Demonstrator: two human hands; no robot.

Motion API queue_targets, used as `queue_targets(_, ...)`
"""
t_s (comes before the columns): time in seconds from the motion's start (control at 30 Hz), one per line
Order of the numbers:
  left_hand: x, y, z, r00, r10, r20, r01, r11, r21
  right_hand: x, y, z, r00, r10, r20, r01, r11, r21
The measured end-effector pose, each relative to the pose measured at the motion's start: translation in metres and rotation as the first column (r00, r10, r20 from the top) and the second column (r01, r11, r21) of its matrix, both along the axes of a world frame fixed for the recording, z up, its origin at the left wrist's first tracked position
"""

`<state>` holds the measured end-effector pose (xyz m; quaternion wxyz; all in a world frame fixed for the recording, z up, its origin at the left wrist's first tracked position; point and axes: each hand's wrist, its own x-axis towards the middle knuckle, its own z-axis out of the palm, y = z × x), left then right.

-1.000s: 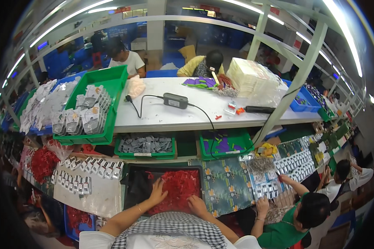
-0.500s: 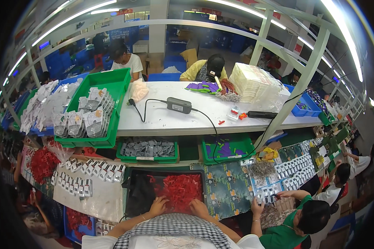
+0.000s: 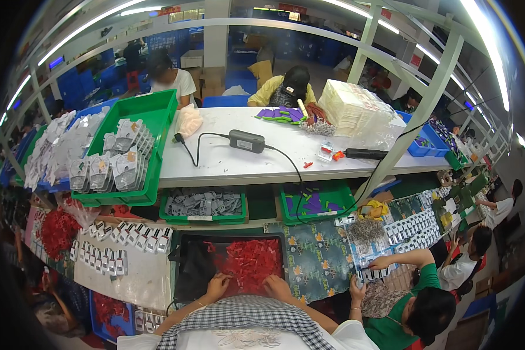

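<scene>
In front of me is a black tray (image 3: 196, 247) with a heap of small red plastic pieces (image 3: 252, 261) in it. My left hand (image 3: 217, 286) is at the tray's near side, its bent fingers at the edge of the red heap. Across from it, my right hand (image 3: 277, 287) sits at the near right corner, fingers also curled in against the pieces. What lies under the fingers of either hand is too small and hidden to make out. Dark sheeting covers the tray's left part.
Left of the tray, silver-and-black devices (image 3: 151, 238) stand in rows on a pale board (image 3: 99, 281). Beyond are green bins of grey parts (image 3: 203, 205) and purple parts (image 3: 313, 202), under a white shelf (image 3: 216, 165). A co-worker in green (image 3: 417, 300) works close on my right.
The view has shifted slightly. Both my hands stay at the near side of the red heap, my left fingers more drawn together. The co-worker's far arm has reached forward over their devices.
</scene>
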<state>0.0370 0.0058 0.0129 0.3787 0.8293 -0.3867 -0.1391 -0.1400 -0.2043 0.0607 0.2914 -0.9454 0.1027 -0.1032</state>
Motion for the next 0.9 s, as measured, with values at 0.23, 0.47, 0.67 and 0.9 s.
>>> queue_targets(0.23, 0.0, 0.0, 0.003, 0.999, 0.023, -0.04, -0.021, 0.998, 0.063, 0.0, 0.001, 0.001, 1.0, 0.008, 0.007, -0.008, 1.0, -0.015)
queue_targets(0.47, 0.001, 0.0, 0.009, 0.998, 0.028, -0.054, -0.027, 0.999, 0.029, 0.0, 0.001, 0.001, 1.0, -0.016, 0.02, 0.016, 1.0, -0.011)
queue_targets(0.67, 0.0, -0.001, 0.012, 0.998, -0.006, -0.069, 0.002, 0.998, -0.067, -0.001, 0.001, -0.001, 0.998, -0.032, 0.046, 0.032, 0.999, 0.005)
queue_targets(0.9, 0.0, -0.001, 0.008, 0.992, -0.014, -0.122, 0.014, 1.0, 0.004, -0.001, 0.001, -0.004, 0.998, -0.057, 0.021, 0.056, 0.998, 0.037)
